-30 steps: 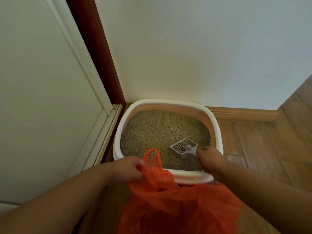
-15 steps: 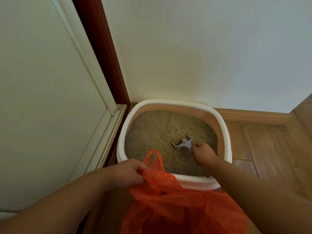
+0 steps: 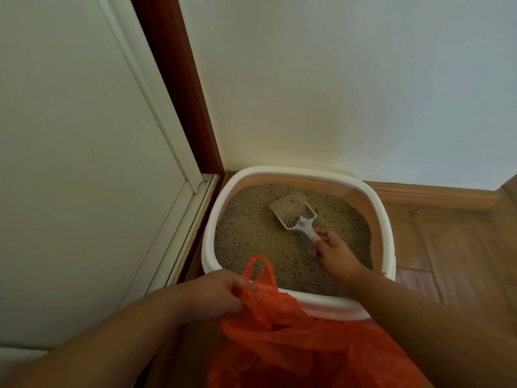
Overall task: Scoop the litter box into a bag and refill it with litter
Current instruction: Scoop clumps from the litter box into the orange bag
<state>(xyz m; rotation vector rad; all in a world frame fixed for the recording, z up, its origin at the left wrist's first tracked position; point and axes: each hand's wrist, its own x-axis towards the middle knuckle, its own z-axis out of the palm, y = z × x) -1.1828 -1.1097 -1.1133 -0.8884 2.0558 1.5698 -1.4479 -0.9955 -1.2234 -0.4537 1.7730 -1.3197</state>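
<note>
Far left: pale door [image 3: 70,163], dark red frame [image 3: 179,93] beside it. Near left: left hand [image 3: 218,295], fingers curled, pinching the bag [image 3: 279,340] by its rim just below one looped handle. Orange, crumpled, mouth open, spread across the near middle, overlapping the near rim of the box [image 3: 386,219]. White-rimmed, set in the corner against the wall [image 3: 335,79], on wood floor [image 3: 447,247]. Filled with tan litter [image 3: 251,233]. In the far middle of it: grey scoop [image 3: 293,214], heaped with litter, tipped with blade pointing far-left. Right of that: right hand [image 3: 335,254] inside the box, thumb and fingers wrapped round the handle end. Far right: wooden skirting [image 3: 433,194] along the wall.
</note>
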